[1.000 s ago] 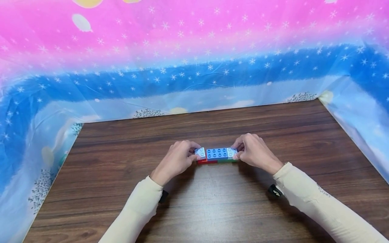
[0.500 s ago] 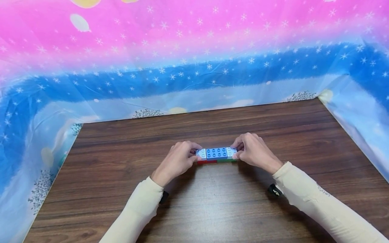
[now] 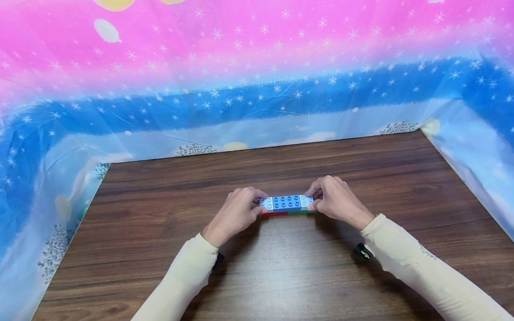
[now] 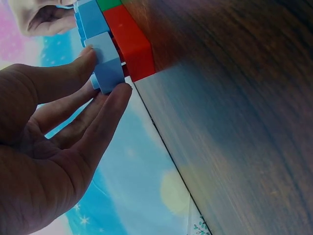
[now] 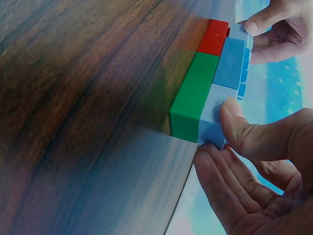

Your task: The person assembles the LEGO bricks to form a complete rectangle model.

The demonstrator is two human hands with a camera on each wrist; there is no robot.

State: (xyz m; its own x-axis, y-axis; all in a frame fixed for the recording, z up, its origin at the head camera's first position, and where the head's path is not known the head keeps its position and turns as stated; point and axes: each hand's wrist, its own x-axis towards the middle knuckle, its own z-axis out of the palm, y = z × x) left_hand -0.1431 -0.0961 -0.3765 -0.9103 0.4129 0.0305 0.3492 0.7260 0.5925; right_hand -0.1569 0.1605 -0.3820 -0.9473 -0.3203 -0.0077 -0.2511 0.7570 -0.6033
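Two toy building bricks, one red (image 4: 131,44) and one green (image 5: 193,98), lie end to end on the table. A blue eight-stud brick (image 3: 286,203) bridges their top. My left hand (image 3: 236,210) pinches a small pale blue brick (image 4: 108,61) between thumb and fingers over the red brick's outer end. In the left wrist view a thin gap with red studs shows beneath that pale brick. At the other end my right hand (image 3: 336,201) pinches a second pale blue brick (image 5: 214,106), which sits flush on the green one and against the blue brick.
The dark wood-grain table (image 3: 281,267) extends around the bricks. A pink and blue snowflake-patterned cloth (image 3: 257,98) hangs along its back and both sides. Each wrist wears a black band (image 3: 363,252) at the cream sleeve.
The left pale brick has shifted right, closing the sideways gap to the blue brick, and now sits more level over the red one. My right hand has stayed in place.
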